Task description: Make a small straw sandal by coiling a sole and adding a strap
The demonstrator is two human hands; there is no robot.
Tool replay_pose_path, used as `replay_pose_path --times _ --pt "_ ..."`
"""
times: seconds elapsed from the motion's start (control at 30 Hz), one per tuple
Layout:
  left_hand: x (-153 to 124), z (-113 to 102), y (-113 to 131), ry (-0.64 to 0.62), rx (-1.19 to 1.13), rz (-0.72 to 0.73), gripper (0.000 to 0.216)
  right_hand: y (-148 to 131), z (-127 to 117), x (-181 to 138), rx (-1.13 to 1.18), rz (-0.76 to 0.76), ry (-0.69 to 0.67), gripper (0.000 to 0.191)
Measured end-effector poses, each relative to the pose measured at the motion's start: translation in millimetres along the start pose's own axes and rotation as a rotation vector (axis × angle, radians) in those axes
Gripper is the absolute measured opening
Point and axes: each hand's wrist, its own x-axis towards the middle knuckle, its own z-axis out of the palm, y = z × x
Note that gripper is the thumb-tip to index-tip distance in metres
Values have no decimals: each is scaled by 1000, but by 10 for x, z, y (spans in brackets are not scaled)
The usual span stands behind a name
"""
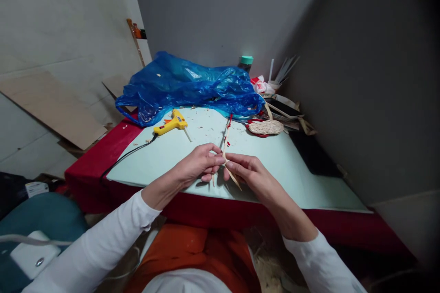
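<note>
My left hand (199,164) and my right hand (252,175) meet over the near edge of a pale green board (192,144). Both pinch thin tan straw strips (232,176) between thumb and fingers. One strip runs away from the hands toward the far side (226,136); another sticks out below my right thumb. White sleeves cover both forearms.
A yellow glue gun (172,124) with a black cord lies at the board's left. A crumpled blue plastic bag (187,84) sits behind it. A woven straw disc (266,127) lies at the right, with clutter and a teal-capped jar (245,62) beyond. The red table edge (99,158) borders the board.
</note>
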Motion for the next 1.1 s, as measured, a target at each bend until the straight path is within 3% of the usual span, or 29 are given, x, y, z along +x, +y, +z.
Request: replay_pose_path --times 0.13,0.37,0.6,0.83,1.1 --pt "-25 9 -3 35 -6 -21 28 -12 17 -54 -147 -24 17 31" --pt "-23 84 7 95 100 -26 11 -22 54 -134 -483 -76 78 20" --pt "-9 122 3 177 258 47 7 -91 -15 -216 -770 -82 179 21" --pt "-14 118 -4 185 296 56 10 3 291 -241 -1004 -168 319 18" --pt "-32 61 -12 70 152 -33 23 116 498 -202 -1276 -334 413 22"
